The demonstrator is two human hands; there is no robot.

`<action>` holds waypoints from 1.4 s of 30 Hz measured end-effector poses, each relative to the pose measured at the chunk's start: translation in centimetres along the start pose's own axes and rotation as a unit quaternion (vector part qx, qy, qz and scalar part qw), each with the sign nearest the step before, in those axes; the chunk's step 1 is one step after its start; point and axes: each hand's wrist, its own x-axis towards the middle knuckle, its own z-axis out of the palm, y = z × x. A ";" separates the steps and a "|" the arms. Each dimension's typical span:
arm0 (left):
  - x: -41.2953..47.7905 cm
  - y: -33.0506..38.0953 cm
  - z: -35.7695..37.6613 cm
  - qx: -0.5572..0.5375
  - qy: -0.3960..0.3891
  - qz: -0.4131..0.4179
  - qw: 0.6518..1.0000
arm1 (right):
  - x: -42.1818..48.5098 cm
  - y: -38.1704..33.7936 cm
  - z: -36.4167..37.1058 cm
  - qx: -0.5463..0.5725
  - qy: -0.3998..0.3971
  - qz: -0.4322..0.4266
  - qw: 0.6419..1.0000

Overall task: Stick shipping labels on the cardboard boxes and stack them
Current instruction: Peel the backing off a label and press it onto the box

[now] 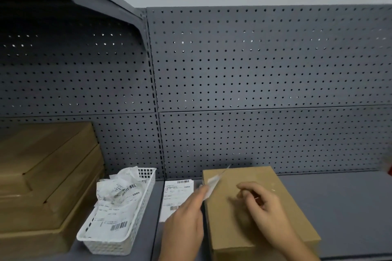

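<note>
A brown cardboard box (282, 203) lies flat on the grey shelf in front of me. My left hand (184, 220) hovers at the box's left edge and pinches a thin white label sheet (214, 182), seen edge-on and blurred. My right hand (263, 203) rests over the middle of the box top with its fingers curled, and nothing shows in it. A stack of shipping labels (177, 195) lies on the shelf just left of the box, partly hidden by my left hand.
A white plastic basket (118, 241) holding crumpled label backings stands to the left. Further left sits a stack of several flat cardboard boxes (42, 176). A grey pegboard wall (254, 91) rises behind, with a shelf bracket overhead at upper left.
</note>
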 end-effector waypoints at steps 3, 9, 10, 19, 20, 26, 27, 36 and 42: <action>-0.3 0.4 1.0 0.009 0.005 0.052 0.999 | 0.0 -1.5 -0.2 0.141 -0.048 0.080 0.986; -0.6 1.6 1.9 -0.022 -0.039 0.065 0.997 | -0.6 -2.5 0.4 0.269 -0.119 0.140 0.946; -0.7 1.6 2.2 -0.046 -0.051 0.052 0.996 | -0.7 -2.5 0.4 0.281 -0.122 0.143 0.941; 0.1 1.5 3.0 -0.221 -0.102 -0.025 0.970 | -1.1 -0.5 0.5 0.353 -0.132 0.151 0.914; 0.2 1.5 2.9 -0.226 -0.106 -0.026 0.968 | -1.1 -0.4 0.5 0.358 -0.134 0.150 0.912; 0.7 1.5 2.7 -0.199 -0.111 -0.016 0.973 | -1.1 -0.1 0.3 0.369 -0.150 0.147 0.906; 0.7 1.4 2.7 -0.195 -0.111 -0.014 0.974 | -1.2 0.0 0.2 0.368 -0.157 0.147 0.904; 0.7 1.5 2.7 -0.176 -0.128 0.022 0.976 | -1.2 0.3 0.2 0.377 -0.163 0.126 0.903; 0.9 1.5 2.7 -0.169 -0.134 0.033 0.976 | -1.2 0.2 0.3 0.394 -0.157 0.124 0.897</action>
